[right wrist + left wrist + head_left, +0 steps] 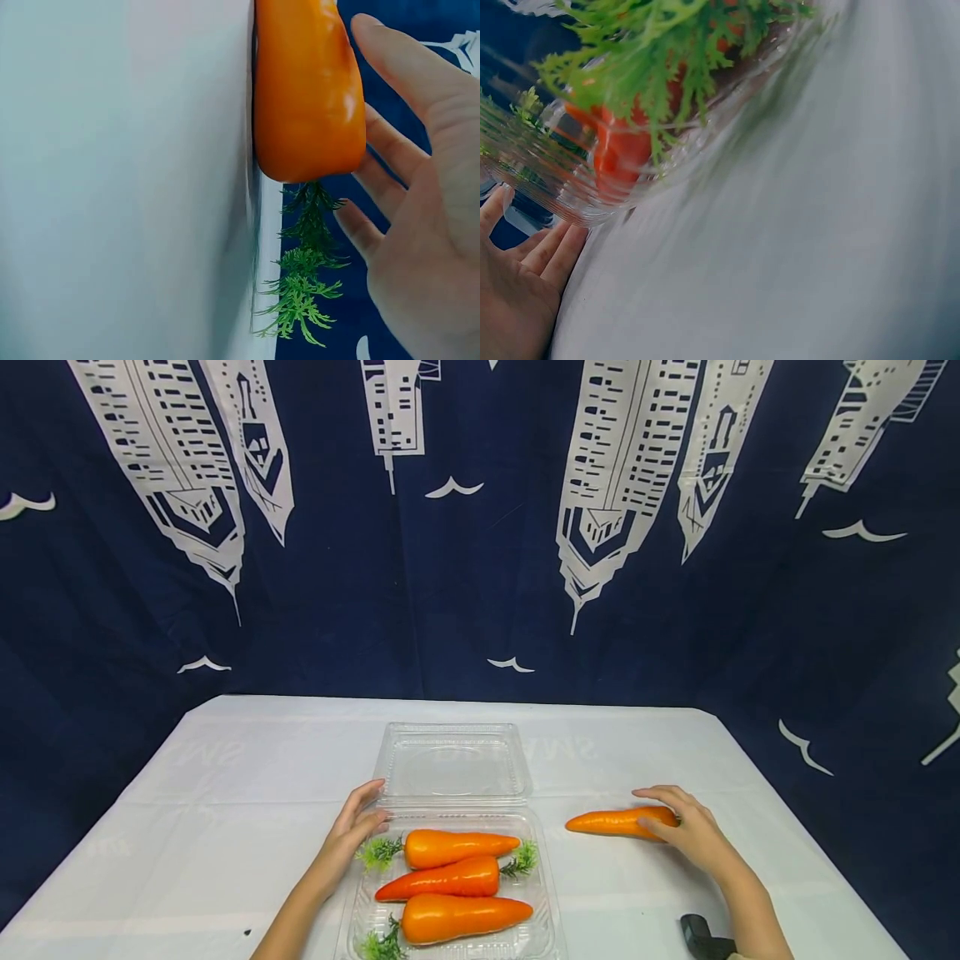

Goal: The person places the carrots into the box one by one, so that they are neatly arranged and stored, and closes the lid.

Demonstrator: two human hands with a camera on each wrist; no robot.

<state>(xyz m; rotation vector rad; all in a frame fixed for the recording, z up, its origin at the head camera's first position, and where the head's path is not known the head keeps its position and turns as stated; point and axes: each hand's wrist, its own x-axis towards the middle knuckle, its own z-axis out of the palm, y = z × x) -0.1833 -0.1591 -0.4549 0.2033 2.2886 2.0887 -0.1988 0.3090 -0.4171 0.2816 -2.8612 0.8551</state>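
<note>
At the far left corner of a clear plastic clamshell box (551, 893), my left hand (352, 831) has its fingers at the rim. The box lies with its lid (450, 764) folded back. Inside are three toy carrots: an orange one at the back (457, 847), a redder one in the middle (442, 881) and an orange one in front (465, 918). To the right, my right hand (690, 831) is around the thick end of another orange carrot (607, 822) lying on the table. Its thumb looks slightly apart from that carrot (307, 97) in the right wrist view. Green leaves (304, 277) hang from the carrot.
A white cloth (225, 827) covers the table. Near the right forearm there is a black object (701, 935), partly cut off by the sleeve. Behind the table hangs a dark blue curtain (337, 593) with white buildings and birds.
</note>
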